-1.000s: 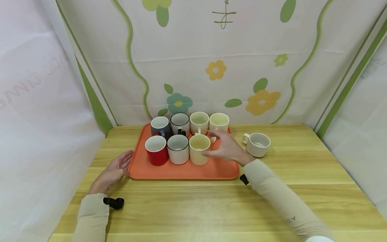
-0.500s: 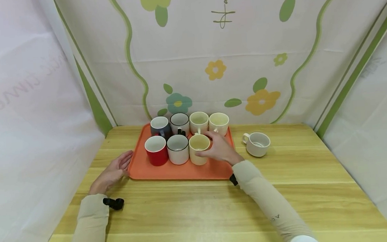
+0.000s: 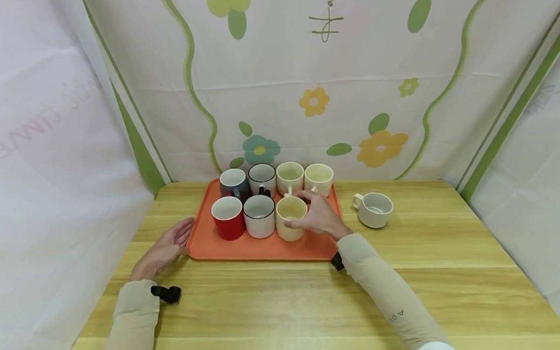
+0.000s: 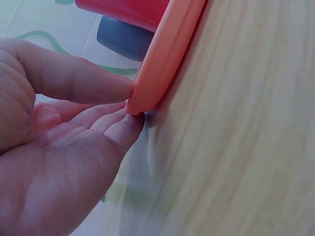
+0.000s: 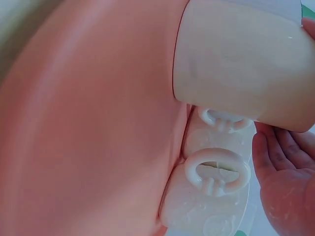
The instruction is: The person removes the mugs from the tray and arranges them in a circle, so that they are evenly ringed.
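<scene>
My left hand [image 3: 165,245] pinches the left edge of an orange tray [image 3: 261,249]; the left wrist view shows the thumb [image 4: 93,88] at the tray rim [image 4: 162,64] and fingertips beneath it. My right hand [image 3: 323,215] grips a pale yellow mug [image 3: 291,231] at the right of the tray's front row, thumb on the near side and fingers on the far side. In the right wrist view this mug [image 5: 241,64] stands upright on the tray; its handle is hidden. To its left are a white mug with a black rim [image 3: 259,225] and a red mug [image 3: 230,225].
Behind them on the tray stand a dark grey-blue mug [image 3: 227,189], another black-rimmed white mug [image 3: 270,184] and two cream mugs, one at the right corner [image 3: 321,185]. A low white cup [image 3: 374,217] stands right of the tray on the wooden table [image 3: 294,315]. Printed cloth walls enclose the table.
My right hand has moved left and come in closer around the pale yellow mug, whose handle is now hidden. The left hand has stayed at the tray edge.
</scene>
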The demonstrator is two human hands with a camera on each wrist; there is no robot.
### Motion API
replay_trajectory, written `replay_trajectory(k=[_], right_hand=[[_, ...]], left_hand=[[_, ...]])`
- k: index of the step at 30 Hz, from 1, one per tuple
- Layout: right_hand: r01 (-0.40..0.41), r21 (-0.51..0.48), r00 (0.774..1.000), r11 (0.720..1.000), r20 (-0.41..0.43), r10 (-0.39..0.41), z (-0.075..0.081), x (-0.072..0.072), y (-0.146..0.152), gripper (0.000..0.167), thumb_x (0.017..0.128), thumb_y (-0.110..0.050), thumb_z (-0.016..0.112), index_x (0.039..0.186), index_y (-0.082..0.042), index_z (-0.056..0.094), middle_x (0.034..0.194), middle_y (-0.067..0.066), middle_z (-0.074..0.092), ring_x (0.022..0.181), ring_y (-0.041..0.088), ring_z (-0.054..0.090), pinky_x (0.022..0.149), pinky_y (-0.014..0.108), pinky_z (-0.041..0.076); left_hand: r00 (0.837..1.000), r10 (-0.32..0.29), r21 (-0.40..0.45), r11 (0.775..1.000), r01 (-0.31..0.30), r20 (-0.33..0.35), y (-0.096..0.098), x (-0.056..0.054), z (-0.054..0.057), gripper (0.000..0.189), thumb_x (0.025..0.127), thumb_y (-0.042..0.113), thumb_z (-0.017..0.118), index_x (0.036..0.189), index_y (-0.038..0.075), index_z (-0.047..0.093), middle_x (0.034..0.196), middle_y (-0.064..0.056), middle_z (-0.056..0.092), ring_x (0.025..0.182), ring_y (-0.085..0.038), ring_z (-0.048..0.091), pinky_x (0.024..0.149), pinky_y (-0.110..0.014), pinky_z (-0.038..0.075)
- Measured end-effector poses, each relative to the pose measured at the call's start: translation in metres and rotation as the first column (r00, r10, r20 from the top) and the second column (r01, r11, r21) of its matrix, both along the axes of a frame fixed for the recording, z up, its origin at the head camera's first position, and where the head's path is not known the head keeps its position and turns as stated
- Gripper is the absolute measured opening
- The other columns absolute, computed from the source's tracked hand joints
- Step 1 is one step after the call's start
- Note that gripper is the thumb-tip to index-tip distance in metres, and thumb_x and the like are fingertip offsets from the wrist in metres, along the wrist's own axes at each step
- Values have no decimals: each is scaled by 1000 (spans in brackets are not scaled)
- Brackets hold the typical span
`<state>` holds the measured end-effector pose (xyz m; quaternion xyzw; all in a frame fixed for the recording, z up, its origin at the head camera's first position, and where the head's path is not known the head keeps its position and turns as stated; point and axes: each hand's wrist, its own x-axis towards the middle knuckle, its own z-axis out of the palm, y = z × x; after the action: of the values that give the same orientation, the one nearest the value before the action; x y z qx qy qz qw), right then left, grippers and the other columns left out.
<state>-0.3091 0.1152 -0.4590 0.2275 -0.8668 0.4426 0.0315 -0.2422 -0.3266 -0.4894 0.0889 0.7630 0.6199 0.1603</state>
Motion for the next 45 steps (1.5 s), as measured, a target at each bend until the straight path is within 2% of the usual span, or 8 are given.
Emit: replay_trajectory(k=[6, 11, 17, 25, 31, 37, 41, 45], right_hand=[[-35, -20, 999, 999, 2, 35, 4, 11, 6, 65, 65, -36, 99, 121, -20, 70, 111, -1, 72, 103, 26, 67, 89, 38, 57], [-65, 1, 998, 998, -8, 65, 15, 21, 16, 66, 65, -36, 98, 123, -23, 70, 113, -3, 73, 107, 27, 68, 92, 41, 57], [-47, 53, 998, 997, -48, 49, 36, 30, 36, 67, 64, -35, 99, 124, -22, 71, 112, -3, 74, 107, 22, 70, 92, 39, 58], [-49, 25, 998, 999, -43, 50, 69, 39, 82, 69, 64, -25, 100, 127, -19, 73, 118, 3, 76, 106, 25, 71, 89, 37, 57], [5, 74, 1000, 997, -31, -3, 92, 41, 127, 70, 69, -22, 98, 133, -13, 70, 126, 9, 74, 112, 27, 68, 92, 31, 54], [46, 105, 995, 993, -91, -37, 114, 45, 176, 69, 71, -13, 97, 134, -10, 69, 125, 12, 73, 106, 12, 66, 88, 14, 51], [126, 171, 991, 977, -67, -116, 125, 51, 209, 71, 73, -19, 98, 137, -17, 68, 127, 0, 71, 107, -2, 62, 86, 10, 47], [199, 217, 980, 956, -45, -194, 131, 50, 240, 70, 76, -25, 96, 139, -20, 66, 123, -12, 69, 108, -5, 59, 85, 9, 44]], left_hand=[[1000, -11, 4, 1000, 11, 1, 1, 1, 3, 102, 82, -21, 52, 169, -2, 1, 178, -22, 3, 163, -47, 5, 110, -10, 43], [1000, -12, 5, 1000, 12, -2, 0, 1, 2, 102, 82, -21, 53, 168, -3, 2, 178, -23, 3, 163, -47, 6, 110, -9, 42], [1000, -9, 7, 1000, 9, -5, 0, 0, -2, 101, 82, -21, 52, 168, -3, 2, 178, -23, 4, 163, -47, 6, 111, -10, 42], [1000, -21, 24, 999, 21, -1, 1, -1, -2, 102, 82, -22, 52, 169, -2, 1, 178, -22, 3, 163, -47, 5, 109, -9, 43], [1000, -6, -4, 1000, 6, 0, 0, 0, 0, 102, 83, -21, 53, 169, -2, 1, 178, -23, 4, 163, -47, 6, 110, -9, 42], [1000, 0, 3, 1000, 0, 0, -1, 2, -1, 101, 83, -21, 51, 169, -2, 1, 178, -23, 3, 163, -47, 6, 111, -12, 42], [1000, 6, -5, 1000, -6, -5, -1, 2, -1, 100, 84, -20, 52, 169, -2, 3, 178, -23, 4, 163, -47, 8, 112, -14, 42], [1000, -2, -11, 1000, 2, -8, 0, 1, -1, 99, 85, -19, 54, 169, -2, 3, 178, -22, 5, 164, -46, 8, 113, -15, 42]])
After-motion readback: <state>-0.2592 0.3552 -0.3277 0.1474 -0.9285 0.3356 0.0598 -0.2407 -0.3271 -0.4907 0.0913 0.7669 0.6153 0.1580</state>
